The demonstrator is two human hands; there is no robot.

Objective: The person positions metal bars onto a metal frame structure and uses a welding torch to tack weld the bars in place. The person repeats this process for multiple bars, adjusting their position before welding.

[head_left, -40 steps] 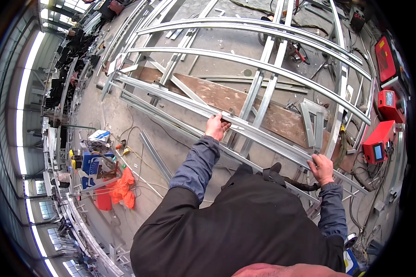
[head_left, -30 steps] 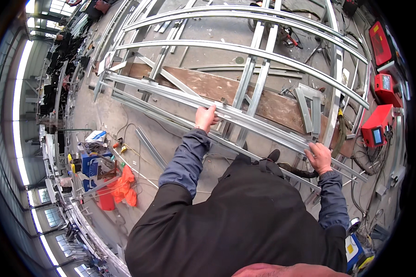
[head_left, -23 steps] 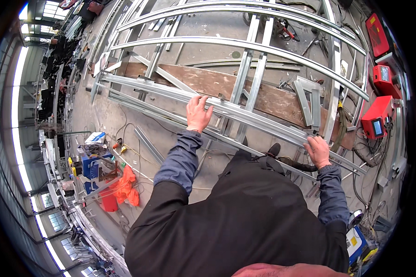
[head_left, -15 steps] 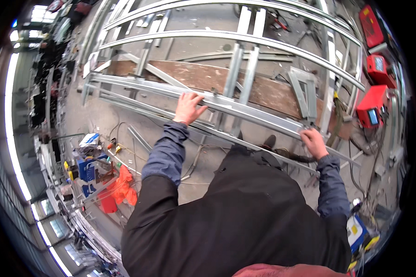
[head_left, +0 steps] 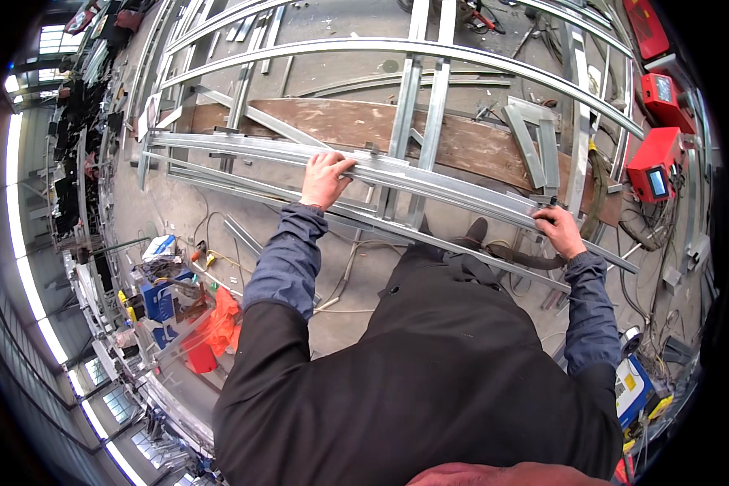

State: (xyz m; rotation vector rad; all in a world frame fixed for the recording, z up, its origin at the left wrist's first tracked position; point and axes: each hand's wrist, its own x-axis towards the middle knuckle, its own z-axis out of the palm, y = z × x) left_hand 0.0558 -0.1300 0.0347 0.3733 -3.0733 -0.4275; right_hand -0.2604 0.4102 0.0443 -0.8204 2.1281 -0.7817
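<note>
A long silver metal channel (head_left: 454, 188) lies across in front of me, along the near side of a metal frame. Over its middle my left hand (head_left: 325, 181) is closed, the fingers bent across the edge and the thumb toward the right. At the channel's right end my right hand (head_left: 560, 231) grips its edge between thumb and fingers, beside a small dark fitting (head_left: 553, 201). Both palms face down, and the undersides of the fingers are hidden. A thinner lower rail (head_left: 482, 256) runs below the channel, nearer to my legs.
Two uprights (head_left: 403, 109) cross the frame toward a curved rail (head_left: 332, 47). Beneath lies a brown board (head_left: 344, 121). Red machines with screens (head_left: 654, 166) stand at the right. Cables (head_left: 350, 263) trail over the floor near my shoe (head_left: 477, 231). An orange cloth (head_left: 220, 321) lies at left.
My left hand's fingers, spread before, are now closer together on the channel. My right hand has turned slightly at the channel's end. The view has shifted a little.
</note>
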